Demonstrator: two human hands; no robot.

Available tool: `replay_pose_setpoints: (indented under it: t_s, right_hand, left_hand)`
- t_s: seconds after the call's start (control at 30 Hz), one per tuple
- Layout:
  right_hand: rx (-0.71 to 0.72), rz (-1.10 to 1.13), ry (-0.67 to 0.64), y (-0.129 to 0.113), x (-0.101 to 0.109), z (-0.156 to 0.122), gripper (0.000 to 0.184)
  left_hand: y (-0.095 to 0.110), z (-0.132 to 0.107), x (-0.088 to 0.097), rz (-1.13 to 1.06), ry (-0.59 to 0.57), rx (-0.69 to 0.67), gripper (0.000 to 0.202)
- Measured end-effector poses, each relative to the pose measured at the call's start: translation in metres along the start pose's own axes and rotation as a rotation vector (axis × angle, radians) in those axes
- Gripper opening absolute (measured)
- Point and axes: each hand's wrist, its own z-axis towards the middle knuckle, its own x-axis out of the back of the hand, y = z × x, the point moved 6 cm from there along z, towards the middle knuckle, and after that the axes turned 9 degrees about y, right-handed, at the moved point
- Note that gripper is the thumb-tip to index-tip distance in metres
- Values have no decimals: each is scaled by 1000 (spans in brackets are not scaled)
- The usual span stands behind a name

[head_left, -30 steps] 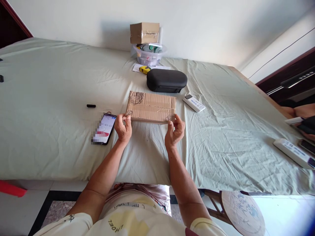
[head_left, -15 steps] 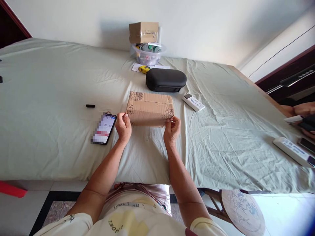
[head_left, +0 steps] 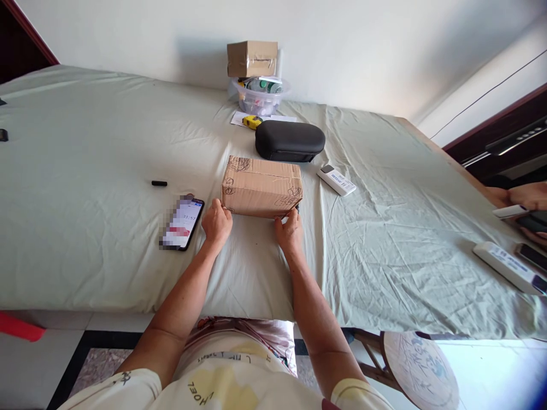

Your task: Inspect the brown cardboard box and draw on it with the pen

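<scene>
A brown cardboard box (head_left: 261, 187) with black scribbles on its corners lies flat on the pale green bed sheet (head_left: 94, 148), straight in front of me. My left hand (head_left: 217, 224) is curled against the box's near left bottom corner. My right hand (head_left: 289, 230) grips the near right bottom corner, thumb up against the edge. Both hands rest on the sheet, and their fingertips are partly hidden by the box.
A phone (head_left: 182, 223) with a lit screen lies left of my left hand, and a small black cap (head_left: 159, 183) beyond it. Behind the box are a black case (head_left: 289, 140), a white remote (head_left: 335, 179), a plastic tub (head_left: 258, 98) and a small carton (head_left: 252, 58). Another person's hand (head_left: 528, 197) is at the right edge.
The box was tipped up on its far edge, held by its near corners. It has turned over and come down flat on the sheet, and both hands have dropped to its bottom corners.
</scene>
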Motion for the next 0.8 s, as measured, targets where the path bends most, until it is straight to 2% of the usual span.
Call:
replay_pose_setpoints:
  t_s: [0.13,0.27,0.5,0.63,0.8]
  right_hand:
    - [-14,-20,-32,1,0,0,39]
    - [7,9,-10,0,1,1,37]
    - [-3,3,-26,0,1,1,41]
    - [4,40,-32,-2,2,1,51]
    - [45,75,29,-5,4,-2,62]
  left_hand:
    - [3,-1,0,49,4,-83,11]
    - [6,-2,2,62,15,-147,12]
    - [7,-5,-3,49,-29,-114,23]
    - [6,-6,-5,25,-16,-102,29]
    - [1,-8,-12,-57,18,-93,38]
